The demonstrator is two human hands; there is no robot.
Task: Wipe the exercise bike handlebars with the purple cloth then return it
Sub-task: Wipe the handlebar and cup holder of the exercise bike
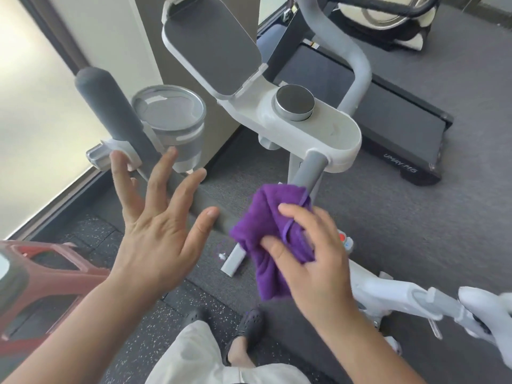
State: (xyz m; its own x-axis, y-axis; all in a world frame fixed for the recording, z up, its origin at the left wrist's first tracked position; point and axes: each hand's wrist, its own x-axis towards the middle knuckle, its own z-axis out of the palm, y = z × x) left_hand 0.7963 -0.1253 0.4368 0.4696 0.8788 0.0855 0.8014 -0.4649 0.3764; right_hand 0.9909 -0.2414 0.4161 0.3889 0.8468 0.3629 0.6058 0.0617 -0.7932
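While bunched in the right hand (313, 261), the purple cloth (273, 242) lies against the near bend of the grey handlebar (205, 200), where the foam bar meets the short stub leaving the console (313, 128). Right fingers (293, 212): curled over the cloth, gripping it. Left hand (160, 225): raised in front of the handlebar, fingers spread wide, holding nothing; contact with the bar cannot be told. Cup holder (170, 117): grey, round, clipped beside the upright left grip. Console: pale grey, bearing a round dark knob (294, 102) and a tilted tablet rest (210, 48). Treadmill (388, 112): black, on the floor beyond. Red frame (55, 278): lower left.
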